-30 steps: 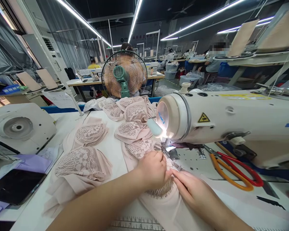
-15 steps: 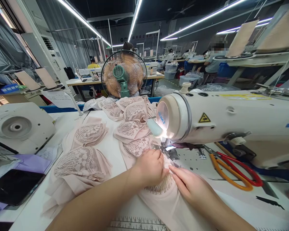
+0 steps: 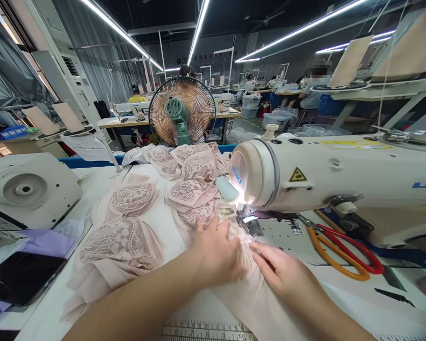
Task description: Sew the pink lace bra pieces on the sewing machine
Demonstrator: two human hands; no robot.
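Note:
A beige lace bra piece [image 3: 246,258] lies under the lit needle area of the white sewing machine [image 3: 298,173]. My left hand [image 3: 216,251] rests on its lace just left of the presser foot [image 3: 244,222], fingers spread and pointing away from me; the thumb side is blurred. Close by on the right, my right hand [image 3: 282,270] pinches the piece's edge between thumb and fingers. Pale cloth trails from there towards me. Beyond my left fingers, more lace bra cups [image 3: 188,192] overlap in a row.
Stacked lace cups [image 3: 122,241] lie to the left, near a black phone [image 3: 23,277] on purple cloth. Orange-and-red-handled scissors [image 3: 344,251] and black tweezers [image 3: 394,297] lie right. A printed ruler [image 3: 206,330] runs along the front. A fan [image 3: 182,111] stands beyond the table.
My left hand has opened from a closed shape, its fingers spreading forward and left over the lace. My right hand keeps nearly the same place and pinch.

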